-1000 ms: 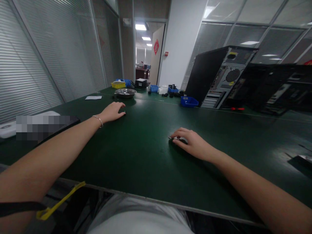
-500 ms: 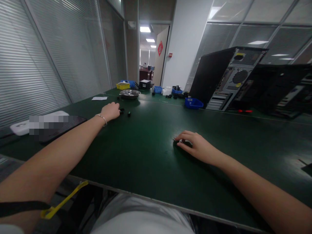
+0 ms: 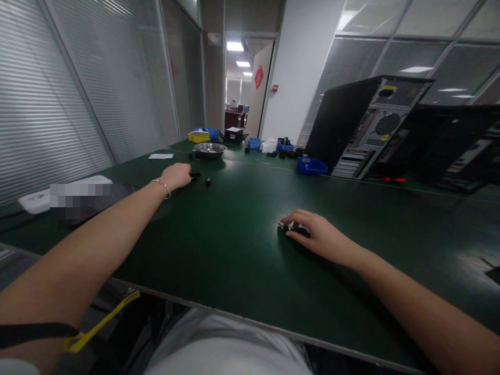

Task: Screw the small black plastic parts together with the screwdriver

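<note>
Leftmost, saw a white device [image 3: 35, 201] on the green table [image 3: 242, 255], just beside a dark flat object [image 3: 119, 196] partly masked by blurred squares. Noticed a sheet of white paper [image 3: 160, 156] lying flat farther back. Had the left hand [image 3: 177, 176] stretched out over the table, back upward, bracelet [image 3: 166, 187] at the wrist, fingers bent in against some dark pieces [image 3: 195, 174]. Could not tell a firm grip there from a mere touch. Found the small black piece [image 3: 208, 182] lying loose on the table, right of those and near the hand. Behind it, made out a yellow bin [image 3: 199, 137], a shiny metal bowl [image 3: 210, 151] and a black box [image 3: 234, 135].

Farther right, spotted a row of black parts [image 3: 287, 154] along the back. Nearer, had the right hand [image 3: 314, 229] low over the table, thumb and fingers pinching a small silver-tipped piece [image 3: 280, 224], tip pointing left. Beyond it, saw a blue bin [image 3: 312, 165] beside a black computer case [image 3: 344, 122], with a red-handled tool [image 3: 395, 179] lying by its foot.
</note>
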`<action>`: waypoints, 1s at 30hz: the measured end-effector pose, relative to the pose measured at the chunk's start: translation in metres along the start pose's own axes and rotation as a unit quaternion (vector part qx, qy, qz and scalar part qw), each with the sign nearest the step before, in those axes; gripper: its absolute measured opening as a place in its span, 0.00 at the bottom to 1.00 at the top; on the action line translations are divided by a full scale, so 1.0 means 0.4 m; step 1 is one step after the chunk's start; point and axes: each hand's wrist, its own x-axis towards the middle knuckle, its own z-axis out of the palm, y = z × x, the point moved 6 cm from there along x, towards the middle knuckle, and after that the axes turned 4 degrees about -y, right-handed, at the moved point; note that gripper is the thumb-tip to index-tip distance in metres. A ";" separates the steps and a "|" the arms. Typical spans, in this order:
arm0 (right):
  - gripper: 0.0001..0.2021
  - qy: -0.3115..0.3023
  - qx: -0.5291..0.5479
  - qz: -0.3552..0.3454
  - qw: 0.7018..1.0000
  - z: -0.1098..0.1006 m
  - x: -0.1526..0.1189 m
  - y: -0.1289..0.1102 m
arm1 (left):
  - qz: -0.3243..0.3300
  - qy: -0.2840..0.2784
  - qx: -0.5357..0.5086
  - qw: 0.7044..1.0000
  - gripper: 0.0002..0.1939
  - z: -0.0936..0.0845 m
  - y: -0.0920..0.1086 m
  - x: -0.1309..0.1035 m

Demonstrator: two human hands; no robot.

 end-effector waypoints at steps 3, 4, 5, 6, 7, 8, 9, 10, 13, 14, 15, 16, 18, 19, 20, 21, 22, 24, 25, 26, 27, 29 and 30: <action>0.13 0.003 -0.010 0.024 1.000 -0.002 -0.004 0.012 | 0.021 -0.023 0.000 1.000 0.17 -0.006 0.006 -0.002; 0.12 0.002 -0.015 0.036 0.999 -0.002 -0.006 0.016 | 0.028 -0.030 0.000 0.999 0.17 -0.004 0.008 -0.003; 0.11 0.002 -0.021 0.048 0.999 -0.003 -0.007 0.021 | 0.032 -0.035 0.001 0.999 0.17 -0.001 0.011 -0.003; 0.11 0.001 -0.027 0.060 0.998 -0.003 -0.009 0.026 | 0.035 -0.037 0.003 0.999 0.17 0.003 0.012 -0.004; 0.10 0.001 -0.032 0.071 0.997 -0.004 -0.010 0.030 | 0.037 -0.036 0.005 0.999 0.17 0.007 0.013 -0.004; 0.09 0.001 -0.035 0.080 0.996 -0.005 -0.011 0.033 | 0.038 -0.034 0.007 0.999 0.16 0.010 0.014 -0.005; 0.08 0.000 -0.038 0.087 0.995 -0.005 -0.012 0.036 | 0.038 -0.030 0.008 0.999 0.16 0.012 0.015 -0.006; 0.07 -0.001 -0.038 0.095 0.995 -0.006 -0.012 0.039 | 0.039 -0.025 0.009 0.999 0.15 0.012 0.016 -0.007; 0.07 -0.010 -0.027 0.112 0.993 -0.007 -0.014 0.044 | 0.043 -0.004 0.006 0.999 0.14 -0.005 0.024 -0.016; 0.07 -0.012 -0.024 0.116 0.993 -0.008 -0.014 0.044 | 0.044 0.007 0.005 0.999 0.14 -0.016 0.030 -0.021; 0.07 -0.013 -0.022 0.118 0.993 -0.009 -0.014 0.044 | 0.048 0.021 0.004 0.999 0.14 -0.029 0.040 -0.029; 0.07 -0.014 -0.021 0.119 0.993 -0.009 -0.014 0.042 | 0.054 0.037 0.003 0.998 0.14 -0.043 0.053 -0.038; 0.06 -0.016 -0.019 0.121 0.992 -0.010 -0.014 0.038 | 0.073 0.069 -0.002 0.995 0.15 -0.069 0.093 -0.063; 0.06 -0.017 -0.017 0.122 0.992 -0.011 -0.014 0.036 | 0.087 0.083 -0.004 0.993 0.16 -0.080 0.119 -0.080; 0.06 -0.017 -0.015 0.122 0.992 -0.011 -0.014 0.035 | 0.104 0.095 -0.010 0.990 0.17 -0.089 0.151 -0.099; 0.06 -0.016 -0.014 0.122 0.992 -0.010 -0.014 0.035 | 0.126 0.104 -0.020 0.986 0.17 -0.096 0.186 -0.122; 0.07 -0.014 -0.012 0.121 0.992 -0.010 -0.013 0.036 | 0.160 0.106 -0.038 0.981 0.16 -0.099 0.227 -0.147; 0.06 -0.012 -0.009 0.115 0.993 -0.008 -0.013 0.038 | 0.265 0.094 -0.135 0.950 0.13 -0.101 0.317 -0.210; 0.06 -0.011 -0.008 0.111 0.994 -0.007 -0.013 0.039 | 0.317 0.069 -0.187 0.927 0.13 -0.097 0.360 -0.244; 0.06 -0.010 -0.007 0.107 0.994 -0.006 -0.012 0.041 | 0.355 0.044 -0.227 0.906 0.12 -0.091 0.398 -0.276; 0.06 -0.010 -0.008 0.104 0.995 -0.005 -0.012 0.043 | 0.382 0.024 -0.253 0.888 0.12 -0.084 0.429 -0.306; 0.06 -0.010 -0.013 0.098 0.995 -0.003 -0.012 0.045 | 0.422 -0.005 -0.268 0.866 0.11 -0.067 0.478 -0.355; 0.06 -0.010 -0.016 0.096 0.995 -0.002 -0.011 0.046 | 0.438 -0.013 -0.264 0.859 0.11 -0.058 0.495 -0.374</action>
